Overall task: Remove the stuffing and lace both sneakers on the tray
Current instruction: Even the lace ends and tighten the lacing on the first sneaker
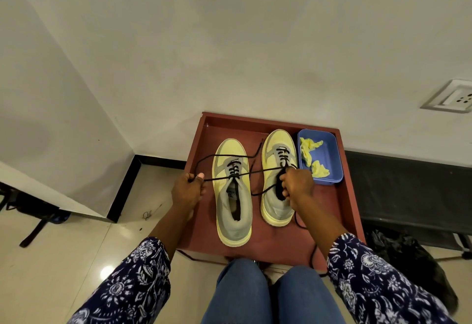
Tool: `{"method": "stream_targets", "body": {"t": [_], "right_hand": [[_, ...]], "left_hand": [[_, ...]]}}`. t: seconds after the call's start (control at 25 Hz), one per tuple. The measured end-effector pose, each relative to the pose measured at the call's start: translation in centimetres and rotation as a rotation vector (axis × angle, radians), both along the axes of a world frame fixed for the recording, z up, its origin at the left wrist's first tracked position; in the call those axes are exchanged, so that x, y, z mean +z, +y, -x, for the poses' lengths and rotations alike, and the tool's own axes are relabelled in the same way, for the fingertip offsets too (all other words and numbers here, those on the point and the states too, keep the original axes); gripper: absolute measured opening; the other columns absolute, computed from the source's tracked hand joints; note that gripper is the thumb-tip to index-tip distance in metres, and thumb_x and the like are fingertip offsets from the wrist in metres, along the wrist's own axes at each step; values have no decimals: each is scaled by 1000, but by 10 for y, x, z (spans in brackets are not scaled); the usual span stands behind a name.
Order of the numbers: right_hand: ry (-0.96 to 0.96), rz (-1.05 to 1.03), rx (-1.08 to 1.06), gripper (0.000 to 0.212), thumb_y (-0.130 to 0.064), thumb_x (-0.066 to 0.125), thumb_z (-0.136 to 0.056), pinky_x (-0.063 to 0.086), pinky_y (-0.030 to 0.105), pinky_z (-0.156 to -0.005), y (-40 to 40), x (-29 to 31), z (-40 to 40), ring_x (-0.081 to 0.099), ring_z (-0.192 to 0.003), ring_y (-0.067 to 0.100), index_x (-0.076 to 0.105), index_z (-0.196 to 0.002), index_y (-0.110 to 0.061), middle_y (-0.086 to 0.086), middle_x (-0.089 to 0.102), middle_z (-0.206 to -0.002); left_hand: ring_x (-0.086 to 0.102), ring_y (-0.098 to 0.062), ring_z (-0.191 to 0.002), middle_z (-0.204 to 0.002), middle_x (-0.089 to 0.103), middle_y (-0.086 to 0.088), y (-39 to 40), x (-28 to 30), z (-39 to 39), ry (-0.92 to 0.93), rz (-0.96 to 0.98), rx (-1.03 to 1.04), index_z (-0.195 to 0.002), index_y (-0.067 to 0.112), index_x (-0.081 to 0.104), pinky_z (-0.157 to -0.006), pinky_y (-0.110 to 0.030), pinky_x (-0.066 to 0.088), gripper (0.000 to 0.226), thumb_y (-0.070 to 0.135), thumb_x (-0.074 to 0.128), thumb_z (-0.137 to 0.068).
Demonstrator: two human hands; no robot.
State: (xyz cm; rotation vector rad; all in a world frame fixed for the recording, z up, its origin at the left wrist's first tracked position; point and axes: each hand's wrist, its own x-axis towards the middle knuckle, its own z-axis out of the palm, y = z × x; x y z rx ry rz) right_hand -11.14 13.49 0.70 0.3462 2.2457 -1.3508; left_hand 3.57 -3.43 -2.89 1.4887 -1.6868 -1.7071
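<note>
At centre frame, both hands pull a black lace (265,169) taut across two sneakers on a red tray (343,196).

Left of centre, the left hand (187,188) is extended from a patterned sleeve, fingers curled and pinching one lace end, thumb uppermost. Beside it, the left sneaker (233,193) lies toe-away, laced through its lower eyelets, with the lace crossing outward to both hands. Further right, the right sneaker (277,178) lies parallel, partly covered by the right hand (297,184), whose fingers are closed around the other lace end. At right, a blue bin (332,160) on the tray holds yellow stuffing (310,154).
</note>
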Motion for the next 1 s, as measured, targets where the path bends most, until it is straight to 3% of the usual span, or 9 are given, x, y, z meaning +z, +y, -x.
{"method": "stream_targets", "body": {"t": [0.04, 0.12, 0.24, 0.32, 0.4, 0.48, 0.72, 1.0], "right_hand": [[89, -85, 76, 25, -18, 43, -87, 44, 31, -52, 1, 1, 0, 48, -51, 25, 56, -75, 1, 9, 51, -62], [268, -193, 207, 16, -21, 50, -86, 44, 33, -71, 0, 9, -6, 49, -75, 26, 51, -92, -7, 6, 53, -81], [547, -214, 326, 40, -16, 54, -82, 42, 34, -69, -7, 22, -25, 50, -78, 29, 40, -120, -11, 7, 54, -88], [739, -213, 610, 40, -10, 50, -83, 43, 34, -67, -18, 13, -34, 58, -84, 32, 45, -123, -10, 12, 59, -99], [725, -290, 919, 40, -6, 46, -86, 47, 35, -77, -30, -1, -33, 57, -105, 34, 50, -126, -10, 14, 50, -126], [647, -387, 1090, 43, -5, 45, -88, 48, 39, -88, -36, -7, -29, 51, -118, 35, 49, -130, -12, 13, 43, -137], [674, -541, 1145, 29, -21, 43, -95, 48, 39, -80, -37, -3, -22, 55, -109, 34, 58, -119, -15, 13, 58, -117], [766, -620, 1130, 20, -13, 51, -89, 48, 34, -71, -40, 1, -15, 61, -99, 29, 63, -103, -21, 4, 60, -110]], "left_hand": [[57, -18, -60, -80, 64, -15, 0, 0, -1, -41, 12, -18, -80, 10, 55, -59, -29, 50, 20, 27, 57, -90], [59, -21, -62, -74, 65, -13, -2, 0, -3, -167, 189, -64, -75, 10, 55, -63, -35, 52, 29, 36, 61, -86], [56, -14, -63, -70, 60, -2, 1, 10, 0, -105, 499, -268, -76, 12, 55, -59, -25, 45, 22, 30, 62, -86], [61, -16, -75, -83, 66, -3, 6, 19, 8, -29, 601, -507, -89, 12, 64, -65, -24, 49, 9, 20, 62, -87], [64, -22, -94, -102, 69, -7, 10, 22, 16, -98, 717, -684, -102, 9, 67, -81, -31, 52, 17, 15, 59, -88], [62, -22, -99, -108, 68, -6, 13, 22, 20, -168, 731, -732, -108, 10, 66, -85, -29, 48, 21, 14, 56, -90], [63, -24, -96, -104, 68, -11, 11, 19, 25, -175, 640, -710, -103, 8, 64, -80, -28, 49, 18, 9, 54, -89], [57, -12, -86, -104, 68, -8, 11, 24, 28, -214, 613, -677, -104, 7, 65, -72, -18, 38, 17, 11, 55, -90]]}}
